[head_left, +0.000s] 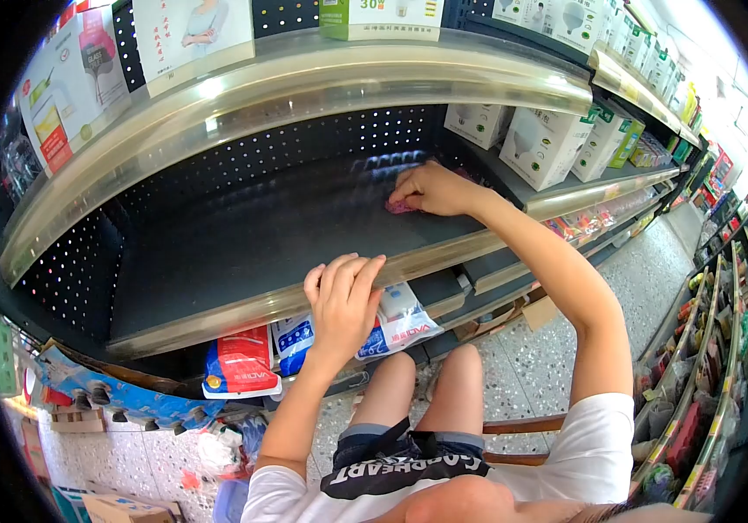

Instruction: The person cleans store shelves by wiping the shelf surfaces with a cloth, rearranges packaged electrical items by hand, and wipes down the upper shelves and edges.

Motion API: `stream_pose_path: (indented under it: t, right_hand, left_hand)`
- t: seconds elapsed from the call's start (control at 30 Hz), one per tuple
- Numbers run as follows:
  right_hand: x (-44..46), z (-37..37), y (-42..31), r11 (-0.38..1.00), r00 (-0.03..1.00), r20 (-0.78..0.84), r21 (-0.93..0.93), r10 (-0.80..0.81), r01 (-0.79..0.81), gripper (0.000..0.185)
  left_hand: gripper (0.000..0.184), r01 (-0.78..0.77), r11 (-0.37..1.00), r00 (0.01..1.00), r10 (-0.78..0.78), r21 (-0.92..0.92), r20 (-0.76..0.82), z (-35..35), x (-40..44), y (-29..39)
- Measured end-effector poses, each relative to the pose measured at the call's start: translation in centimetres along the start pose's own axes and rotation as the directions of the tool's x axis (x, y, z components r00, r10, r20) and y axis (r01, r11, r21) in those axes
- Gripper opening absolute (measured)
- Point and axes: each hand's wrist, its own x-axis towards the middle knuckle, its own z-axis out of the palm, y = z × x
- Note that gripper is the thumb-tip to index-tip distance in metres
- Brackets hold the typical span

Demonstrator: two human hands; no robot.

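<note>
My right hand (pixel 435 189) is closed around a crumpled pink-purple cloth (pixel 402 205). It presses the cloth onto the dark shelf board (pixel 243 240), toward the board's right end. Nearer to me, my left hand (pixel 343 292) holds the clear front strip (pixel 431 257) of the same shelf, its fingers curled over the edge. Small white reflections show on the board behind the cloth.
Light-bulb boxes (pixel 544 144) stand on the shelf at right. Overhead is another shelf edge (pixel 304 78) with boxes above it. Red and blue-white packets (pixel 243 362) lie below. A wooden stool bar (pixel 522 425) is beside my legs, and stocked racks (pixel 697 383) line the right side.
</note>
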Motion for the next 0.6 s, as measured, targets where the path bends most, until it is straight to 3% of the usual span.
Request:
stream_pose_path:
  t: [0.07,0.37,0.47,0.6]
  right_hand:
    - [-0.8,-0.2,-0.8,0.999,0.999,0.018,-0.021,-0.031,0.032,0.021]
    - [-3.3,-1.6,-4.0,0.980,0.984,0.175,0.198,-0.023,-0.013,0.024]
    - [-3.5,-2.0,-3.9,0.969,0.967,0.235,0.244,-0.099,0.039,0.021]
    - [-3.2,-2.9,-4.0,0.977,0.948,0.301,0.207,-0.105,0.042,0.021]
  left_hand:
    - [0.057,-0.003,1.000,1.000,0.003,-0.002,-0.003,0.0,0.0,0.0]
    - [0.058,0.004,1.000,1.000,-0.004,-0.002,-0.006,0.0,0.0,0.2]
    - [0.058,0.002,1.000,1.000,-0.002,0.005,-0.002,0.0,-0.1,0.2]
    - [0.058,-0.005,1.000,1.000,0.005,0.006,0.009,-0.2,0.1,0.3]
